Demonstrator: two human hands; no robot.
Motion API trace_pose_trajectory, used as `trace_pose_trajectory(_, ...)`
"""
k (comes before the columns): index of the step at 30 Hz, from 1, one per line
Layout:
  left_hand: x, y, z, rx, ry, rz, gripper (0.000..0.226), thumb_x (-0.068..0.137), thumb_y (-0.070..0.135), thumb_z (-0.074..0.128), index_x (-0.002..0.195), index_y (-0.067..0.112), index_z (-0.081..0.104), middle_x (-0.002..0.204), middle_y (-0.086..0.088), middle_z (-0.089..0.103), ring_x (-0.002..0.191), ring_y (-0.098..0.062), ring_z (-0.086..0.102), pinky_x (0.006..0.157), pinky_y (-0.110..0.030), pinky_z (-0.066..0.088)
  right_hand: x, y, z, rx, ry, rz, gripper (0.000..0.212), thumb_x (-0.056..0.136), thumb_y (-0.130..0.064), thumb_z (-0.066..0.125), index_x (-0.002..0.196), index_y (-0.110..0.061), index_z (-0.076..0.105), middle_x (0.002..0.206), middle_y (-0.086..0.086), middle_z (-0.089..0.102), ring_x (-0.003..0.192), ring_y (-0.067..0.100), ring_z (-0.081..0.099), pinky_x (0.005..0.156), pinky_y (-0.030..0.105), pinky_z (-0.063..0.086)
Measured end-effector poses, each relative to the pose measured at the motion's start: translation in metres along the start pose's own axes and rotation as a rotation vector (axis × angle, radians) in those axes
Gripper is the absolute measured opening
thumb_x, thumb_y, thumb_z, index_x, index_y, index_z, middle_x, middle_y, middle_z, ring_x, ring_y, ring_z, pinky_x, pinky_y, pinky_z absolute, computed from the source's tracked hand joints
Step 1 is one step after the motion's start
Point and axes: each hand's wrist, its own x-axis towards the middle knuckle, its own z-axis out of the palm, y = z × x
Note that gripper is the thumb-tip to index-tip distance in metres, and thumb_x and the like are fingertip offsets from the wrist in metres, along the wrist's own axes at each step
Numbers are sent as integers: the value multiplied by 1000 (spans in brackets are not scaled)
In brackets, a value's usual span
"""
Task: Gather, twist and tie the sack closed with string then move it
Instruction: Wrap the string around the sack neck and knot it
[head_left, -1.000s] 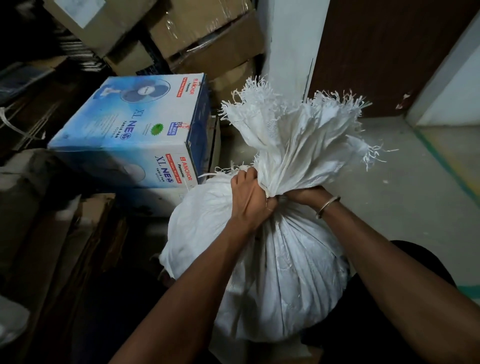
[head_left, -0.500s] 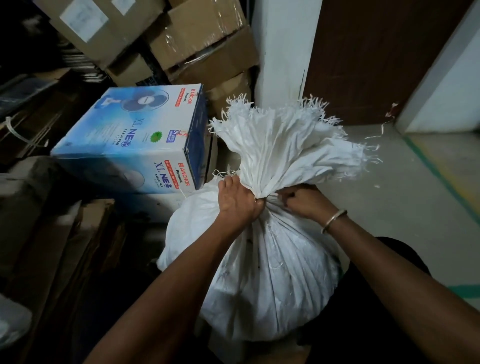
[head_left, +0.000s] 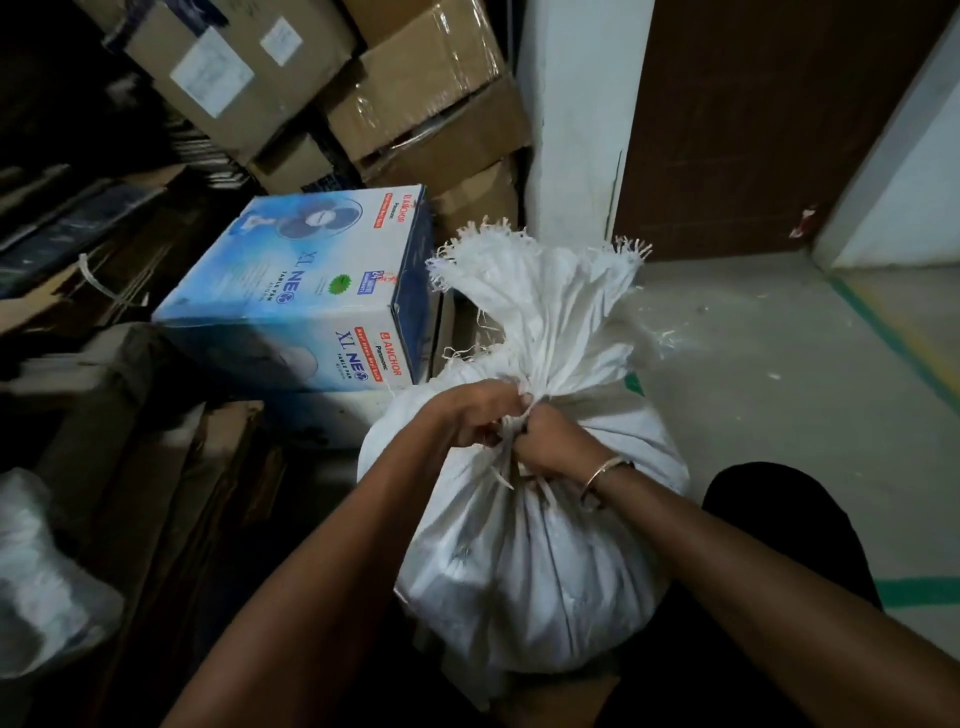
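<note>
A full white woven sack (head_left: 524, 561) stands in front of me, its mouth gathered into a frayed bunch (head_left: 545, 306) that fans upward. A pale string (head_left: 511, 431) wraps the neck, with loose ends hanging down the front of the sack. My left hand (head_left: 467, 413) and my right hand (head_left: 553, 441) meet at the near side of the neck, and each pinches a part of the string with curled fingers. A metal bangle sits on my right wrist.
A blue fan box (head_left: 306, 296) lies just left of the sack. Brown cartons (head_left: 415, 104) are stacked behind it, and flat cardboard (head_left: 171, 493) leans at the left. A white pillar (head_left: 571, 130) and brown door (head_left: 769, 119) stand behind. Concrete floor (head_left: 779, 364) stretches to the right.
Both hands left the gathered neck, where they gripped from either side, and came together at its near side on the string. The fanned top now stands narrower and more upright.
</note>
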Motion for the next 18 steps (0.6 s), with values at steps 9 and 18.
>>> trace_pose_trajectory(9,-26,-53,8,324,468,180,19,73,0,78,86,8,66,80,-13,75,74,-29,74,69,-44,65,9,-5,-18,83,-157,204,11,80,6,55,76,1,64,65,20,67,50,27,67,46,33,56)
trace_pose_trajectory(18,-30,-48,-15,312,65,353,18,91,-6,70,97,4,84,80,-10,79,66,-16,70,71,-34,64,11,8,-31,207,-200,252,19,81,12,62,99,14,68,95,32,72,77,43,73,82,56,61)
